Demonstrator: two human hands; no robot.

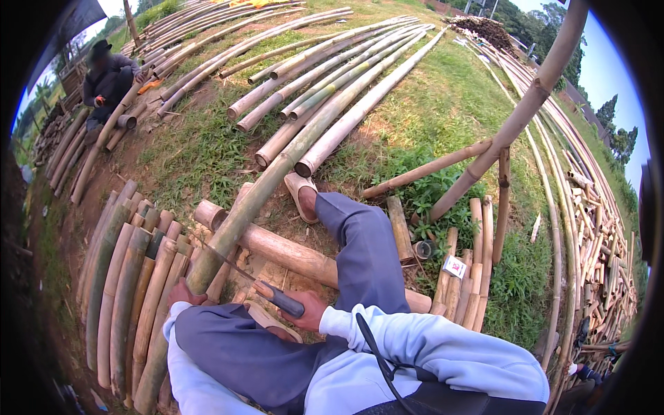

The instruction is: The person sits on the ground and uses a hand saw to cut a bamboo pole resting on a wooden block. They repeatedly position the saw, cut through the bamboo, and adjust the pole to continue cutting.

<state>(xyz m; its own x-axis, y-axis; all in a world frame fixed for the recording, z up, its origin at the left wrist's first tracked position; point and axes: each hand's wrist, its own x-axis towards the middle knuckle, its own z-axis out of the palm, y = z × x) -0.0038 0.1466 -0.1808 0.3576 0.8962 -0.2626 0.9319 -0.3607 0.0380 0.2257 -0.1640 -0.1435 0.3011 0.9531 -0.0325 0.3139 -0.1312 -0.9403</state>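
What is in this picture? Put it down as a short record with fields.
place: grassy yard strewn with long bamboo poles
left hand: grips a green bamboo pole lying across a thick log
right hand: holds a dark-handled blade against that pole
legs: blue trousers, sandal near the log
left side: stack of cut bamboo
far left: another person sitting among poles

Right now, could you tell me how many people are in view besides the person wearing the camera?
1. A seated person in dark clothes and a hat is at the far upper left, among the bamboo poles. Others may be hidden beyond the picture's dark rim.
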